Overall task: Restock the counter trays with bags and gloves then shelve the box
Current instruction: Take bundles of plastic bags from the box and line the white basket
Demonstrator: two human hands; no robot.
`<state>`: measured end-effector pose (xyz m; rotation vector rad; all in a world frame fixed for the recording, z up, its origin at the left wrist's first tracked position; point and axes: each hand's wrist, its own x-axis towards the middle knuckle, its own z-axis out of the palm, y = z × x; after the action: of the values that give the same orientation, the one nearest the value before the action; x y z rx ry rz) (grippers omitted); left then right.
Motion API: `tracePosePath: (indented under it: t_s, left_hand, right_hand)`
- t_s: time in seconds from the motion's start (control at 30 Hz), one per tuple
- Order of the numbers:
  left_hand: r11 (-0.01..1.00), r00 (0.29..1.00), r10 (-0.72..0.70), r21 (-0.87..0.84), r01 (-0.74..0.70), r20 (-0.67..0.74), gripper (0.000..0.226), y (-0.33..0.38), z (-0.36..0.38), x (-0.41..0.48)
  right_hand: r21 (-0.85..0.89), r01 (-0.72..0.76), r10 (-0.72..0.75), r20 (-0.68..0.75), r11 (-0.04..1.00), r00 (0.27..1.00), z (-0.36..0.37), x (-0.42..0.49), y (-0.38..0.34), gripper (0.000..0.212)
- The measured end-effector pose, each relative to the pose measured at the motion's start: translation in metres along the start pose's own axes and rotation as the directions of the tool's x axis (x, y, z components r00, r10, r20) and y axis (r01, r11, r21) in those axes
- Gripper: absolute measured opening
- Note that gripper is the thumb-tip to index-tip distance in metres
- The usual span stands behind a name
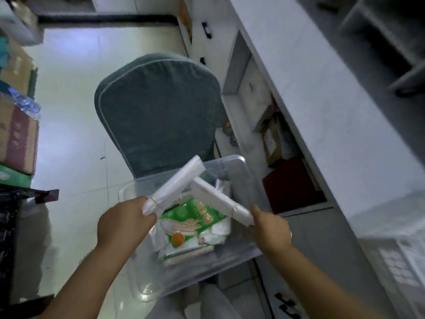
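Observation:
A clear plastic box [232,166] sits on a chair seat below me. Inside it lie a green pack of gloves [190,222] and more white packets. My left hand [124,222] grips the tied end of a white bundle of bags [177,183], held up above the box. My right hand [270,229] grips the end of a second white bundle of bags [218,199], also lifted over the box. The two bundles point up and inward, close to each other.
A grey-blue padded chair back [158,111] rises behind the box. A white counter [322,100] runs along the right, with open shelves [282,153] of boxes under it. Cardboard cartons [16,134] stack at the left edge. Pale floor lies between.

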<state>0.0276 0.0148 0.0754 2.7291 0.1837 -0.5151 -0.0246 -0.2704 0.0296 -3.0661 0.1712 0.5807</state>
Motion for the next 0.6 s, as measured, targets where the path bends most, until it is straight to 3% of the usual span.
tracePosePath:
  t_s: [0.27, 0.4, 0.6]
  left_hand:
    - [0.938, 0.950, 0.307, -0.152, -0.311, -0.054, 0.016, 0.071, -0.035, -0.015]
    - [0.862, 0.889, 0.453, -0.225, -0.455, -0.064, 0.018, 0.127, -0.041, -0.036]
    - [0.721, 0.762, 0.644, -0.281, -0.633, -0.064, 0.012, 0.222, -0.038, -0.083]
  right_hand:
    - [0.159, -0.311, 0.340, -0.208, 0.937, 0.917, -0.079, -0.093, 0.042, 0.029]
    - [0.270, -0.427, 0.495, -0.291, 0.863, 0.819, -0.113, -0.147, 0.072, 0.016]
    - [0.412, -0.536, 0.674, -0.382, 0.737, 0.632, -0.139, -0.224, 0.140, 0.018]
